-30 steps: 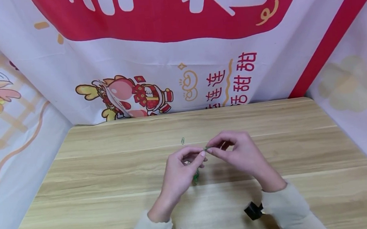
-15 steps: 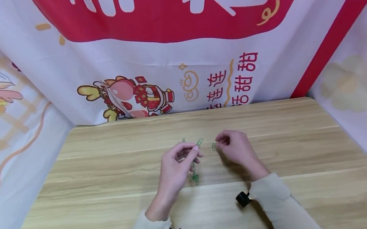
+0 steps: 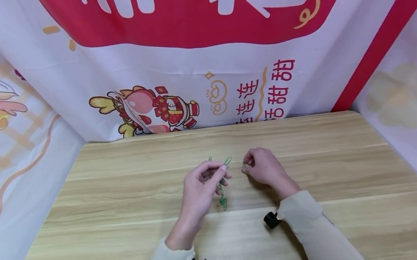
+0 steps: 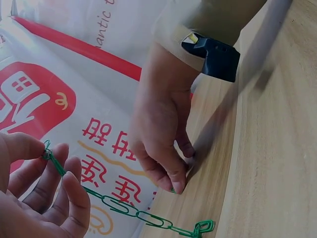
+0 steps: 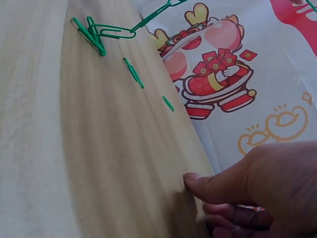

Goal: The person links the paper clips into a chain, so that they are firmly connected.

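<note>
In the head view my left hand (image 3: 203, 191) is raised above the table. Between thumb and index finger it pinches the top of a chain of green paper clips (image 4: 152, 218). One clip of it sticks up past the fingertips; the lower end rests in a small heap on the wood. To the right, my right hand (image 3: 264, 167) is down at the tabletop. Its thumb and fingertips pinch a single green paper clip (image 3: 243, 166), mostly covered by the fingers; a bit of green shows under them in the left wrist view.
Two loose green paper clips, a nearer one (image 5: 132, 73) and a farther one (image 5: 168, 103), lie on the wooden table (image 3: 127, 218) in the right wrist view. A printed cloth (image 3: 173, 59) stands along the back edge, with more cloth at both sides.
My right hand has left my left fingertips, moved down to the loose paper clip on the table and taken hold of it. The left hand keeps the chain, its end clip now sticking up.
</note>
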A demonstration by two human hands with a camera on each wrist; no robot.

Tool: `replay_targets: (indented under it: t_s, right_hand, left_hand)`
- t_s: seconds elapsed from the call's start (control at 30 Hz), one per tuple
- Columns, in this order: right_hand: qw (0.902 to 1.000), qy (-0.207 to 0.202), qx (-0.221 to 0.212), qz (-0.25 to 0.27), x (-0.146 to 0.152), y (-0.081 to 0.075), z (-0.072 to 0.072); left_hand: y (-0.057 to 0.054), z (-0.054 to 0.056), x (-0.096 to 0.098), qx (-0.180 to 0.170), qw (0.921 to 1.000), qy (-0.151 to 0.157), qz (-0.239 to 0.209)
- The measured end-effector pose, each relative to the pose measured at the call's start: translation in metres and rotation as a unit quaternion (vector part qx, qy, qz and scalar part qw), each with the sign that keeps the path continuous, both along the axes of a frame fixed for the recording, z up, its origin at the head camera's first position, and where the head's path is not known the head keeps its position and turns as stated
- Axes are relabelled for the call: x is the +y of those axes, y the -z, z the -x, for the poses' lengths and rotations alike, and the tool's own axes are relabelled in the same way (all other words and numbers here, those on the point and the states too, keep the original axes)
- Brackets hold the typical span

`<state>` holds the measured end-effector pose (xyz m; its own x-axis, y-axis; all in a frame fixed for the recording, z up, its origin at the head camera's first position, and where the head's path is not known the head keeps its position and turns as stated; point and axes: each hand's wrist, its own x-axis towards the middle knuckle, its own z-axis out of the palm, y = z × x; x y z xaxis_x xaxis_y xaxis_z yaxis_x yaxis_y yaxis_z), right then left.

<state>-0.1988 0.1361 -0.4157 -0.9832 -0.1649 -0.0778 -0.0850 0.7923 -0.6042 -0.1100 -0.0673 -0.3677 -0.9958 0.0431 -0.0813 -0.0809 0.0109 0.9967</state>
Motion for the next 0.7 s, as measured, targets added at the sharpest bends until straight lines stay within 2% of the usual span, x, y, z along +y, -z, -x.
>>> replay_targets:
  t_s: [0.2, 0.37, 0.5, 0.7]
  right_hand:
    - [0.9975, 0.017, 0.006, 0.069, 0.006, 0.006, -0.008]
    - [0.9937, -0.010, 0.020, 0.110, 0.012, 0.005, -0.019]
    - [0.9884, -0.020, 0.034, 0.146, 0.013, -0.008, -0.027]
    - [0.9761, -0.005, 0.049, 0.212, 0.013, -0.033, -0.038]
  left_hand:
    - [0.000, 0.000, -0.001, -0.004, 1.0000, -0.001, -0.001]
    - [0.001, 0.001, 0.000, -0.016, 0.9998, -0.004, -0.007]
    - [0.001, 0.002, -0.002, -0.025, 0.9995, -0.001, -0.019]
    - [0.002, 0.002, -0.003, -0.025, 0.9993, 0.009, -0.026]
